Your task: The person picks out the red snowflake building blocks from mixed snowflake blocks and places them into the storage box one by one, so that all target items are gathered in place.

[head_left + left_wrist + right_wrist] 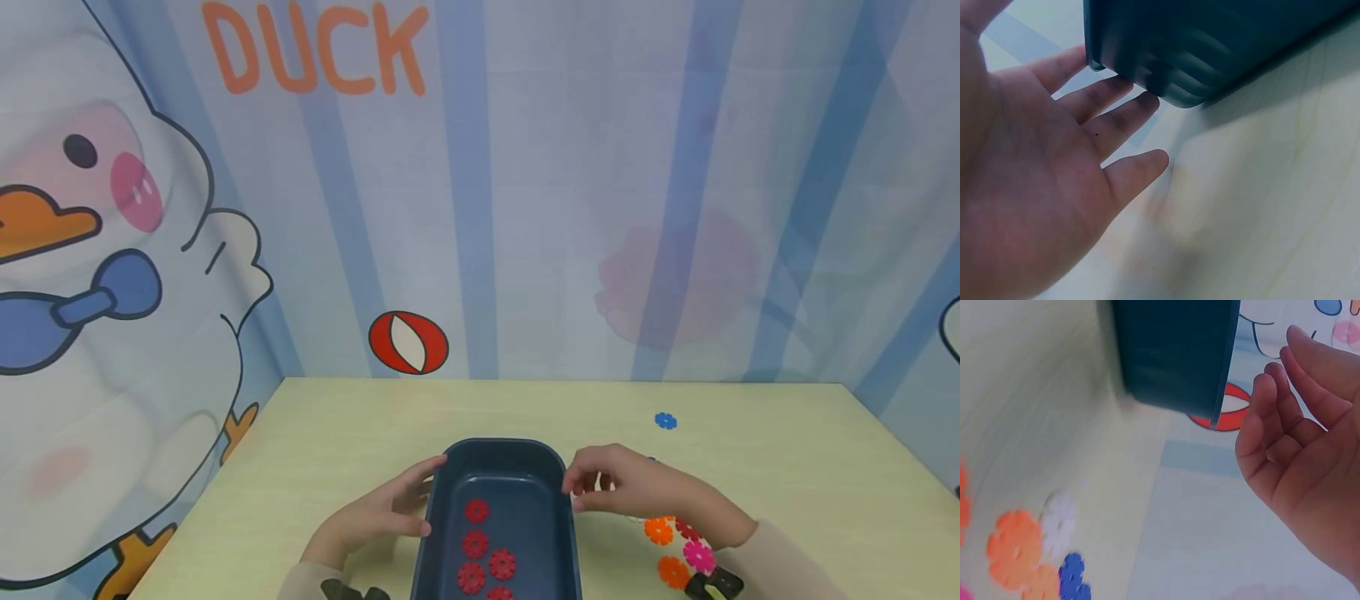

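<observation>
A dark blue rectangular tray [536,508] stands on the table with several red flower-shaped pieces [476,544] in its left and middle part. My left hand [367,521] is at the tray's left side, fingers spread and fingertips against it; in the left wrist view the hand [1041,169] shows its palm, with fingers at the tray wall [1172,44]. My right hand [637,483] is by the right rim, fingers loosely bent, holding nothing visible. In the right wrist view a small gap lies between this hand [1310,462] and the tray [1172,356].
Right of the tray, partly under my right forearm, lie orange pieces [659,531], a pink piece [699,556] and a dark red one. A blue piece [666,421] lies farther back. A white piece [1058,522] shows in the right wrist view. A printed curtain [540,208] hangs behind the table.
</observation>
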`<state>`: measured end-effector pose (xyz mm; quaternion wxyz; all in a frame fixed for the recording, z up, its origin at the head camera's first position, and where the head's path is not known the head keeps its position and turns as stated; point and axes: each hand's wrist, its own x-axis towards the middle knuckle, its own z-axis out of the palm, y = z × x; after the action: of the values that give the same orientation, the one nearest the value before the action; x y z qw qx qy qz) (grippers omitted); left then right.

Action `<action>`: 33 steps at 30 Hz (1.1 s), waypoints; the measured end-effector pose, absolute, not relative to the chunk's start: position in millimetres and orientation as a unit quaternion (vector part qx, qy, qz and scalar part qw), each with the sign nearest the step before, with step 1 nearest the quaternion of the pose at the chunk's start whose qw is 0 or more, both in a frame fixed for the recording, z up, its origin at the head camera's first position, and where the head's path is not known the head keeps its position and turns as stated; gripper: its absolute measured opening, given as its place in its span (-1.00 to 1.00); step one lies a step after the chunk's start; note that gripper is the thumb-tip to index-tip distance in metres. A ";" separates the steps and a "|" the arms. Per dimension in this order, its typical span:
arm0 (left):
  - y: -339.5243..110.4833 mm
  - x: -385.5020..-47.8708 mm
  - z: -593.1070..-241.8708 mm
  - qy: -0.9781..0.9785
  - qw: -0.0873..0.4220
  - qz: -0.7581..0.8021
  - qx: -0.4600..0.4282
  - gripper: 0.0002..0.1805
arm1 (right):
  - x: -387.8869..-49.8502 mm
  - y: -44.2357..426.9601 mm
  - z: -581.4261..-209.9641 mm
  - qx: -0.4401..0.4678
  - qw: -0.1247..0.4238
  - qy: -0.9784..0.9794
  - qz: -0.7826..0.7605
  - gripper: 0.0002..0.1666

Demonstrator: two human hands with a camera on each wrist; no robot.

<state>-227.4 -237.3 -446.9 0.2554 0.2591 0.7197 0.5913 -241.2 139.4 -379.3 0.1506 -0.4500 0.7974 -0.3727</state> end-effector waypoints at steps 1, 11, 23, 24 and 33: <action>-237.0 -227.4 -446.8 0.719 0.254 0.591 0.262 -0.08 | -240.8 144.2 -379.9 -0.442 0.152 0.802 -0.373 -0.83; -236.5 -227.3 -446.5 0.721 0.252 0.589 0.264 -0.09 | -235.6 195.1 -392.4 -0.370 0.154 0.835 -0.378 -0.81; -237.2 -226.6 -445.8 0.726 0.251 0.589 0.250 -0.08 | -241.7 245.8 -405.4 -0.303 0.154 0.863 -0.372 -0.75; -237.3 -226.7 -446.0 0.725 0.250 0.590 0.252 -0.08 | -242.1 248.8 -406.3 -0.298 0.154 0.865 -0.372 -0.74; -237.9 -227.3 -447.7 0.720 0.252 0.594 0.257 -0.09 | -245.3 275.9 -414.6 -0.256 0.172 0.875 -0.373 -0.68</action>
<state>-227.3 -237.9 -447.7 0.2520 0.2573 0.7197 0.5936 -245.3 275.9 -414.6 0.1725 -0.2555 0.8751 -0.3729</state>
